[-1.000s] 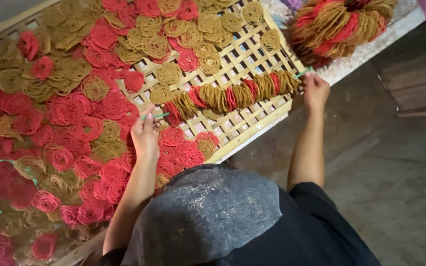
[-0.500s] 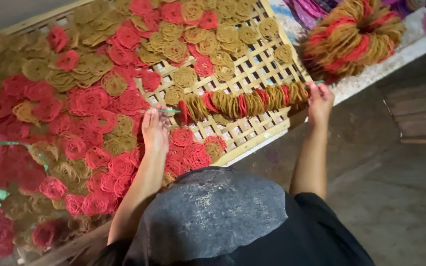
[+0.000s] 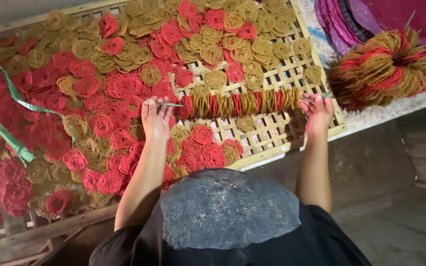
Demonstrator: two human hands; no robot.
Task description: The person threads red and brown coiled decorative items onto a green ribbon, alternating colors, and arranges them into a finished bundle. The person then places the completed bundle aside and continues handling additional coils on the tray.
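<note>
A thin green string (image 3: 166, 104) is stretched level between my two hands, threaded with a row of red and tan coiled discs (image 3: 242, 103). My left hand (image 3: 156, 120) pinches the string's free end on the left. My right hand (image 3: 317, 112) grips the other end, just right of the row. The row hangs slightly above a woven bamboo tray (image 3: 272, 140). Loose red and tan coiled discs (image 3: 119, 88) cover most of that tray. A dark-haired head (image 3: 228, 209) fills the bottom centre below the arms.
A thick bundle of strung red and tan discs (image 3: 385, 69) lies at the upper right on a pale ledge, beside purple cloth (image 3: 366, 19). A green ribbon (image 3: 6, 123) trails over the tray's left side. Grey floor (image 3: 400, 197) lies to the right.
The strung row has gone from slanted to level. My left hand rose and my right hand dropped a little, and the view shifted slightly.
</note>
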